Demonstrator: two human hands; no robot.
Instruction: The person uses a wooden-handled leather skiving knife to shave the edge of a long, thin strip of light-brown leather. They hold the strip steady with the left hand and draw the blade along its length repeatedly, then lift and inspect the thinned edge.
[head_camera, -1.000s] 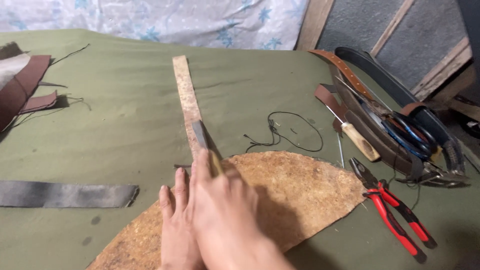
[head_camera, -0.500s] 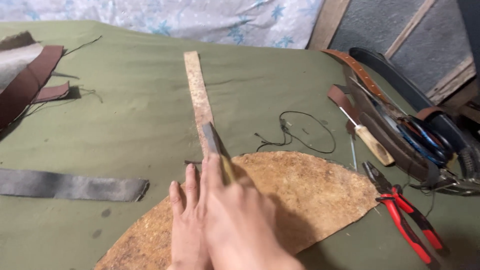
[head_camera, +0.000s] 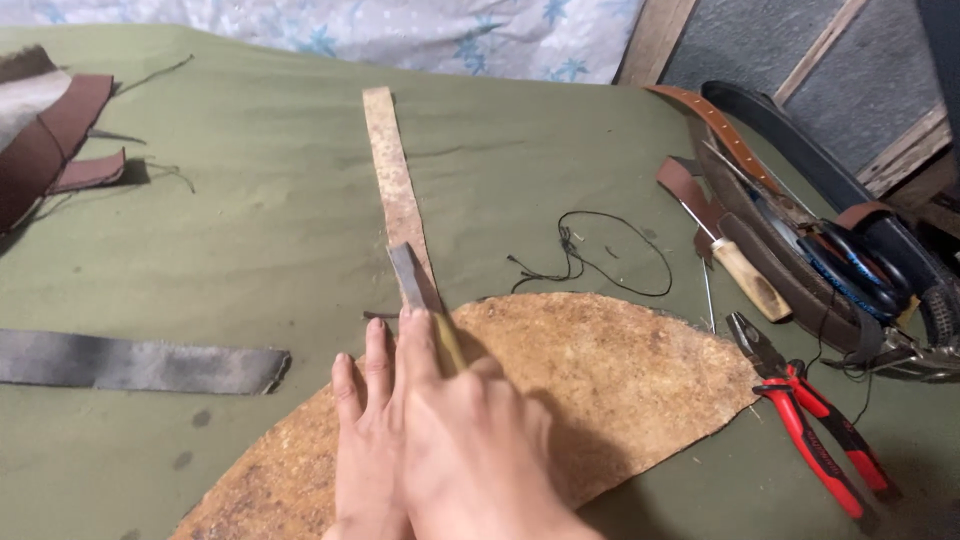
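A large rounded piece of tan leather lies rough side up on the green cloth. A long narrow strip runs from its edge toward the far side. My right hand grips a flat-bladed cutting tool, whose blade rests on the strip where it meets the big piece. My left hand lies flat on the leather just left of the tool, fingers pointing away from me.
A dark grey strap lies at the left. Brown leather pieces sit at the far left. At the right are red-handled pliers, a wooden-handled awl, belts and scissors, and a loop of black thread.
The blade has crept a little along the strip and both hands stay pressed on the leather. The view has shifted slightly, so everything sits a bit further right.
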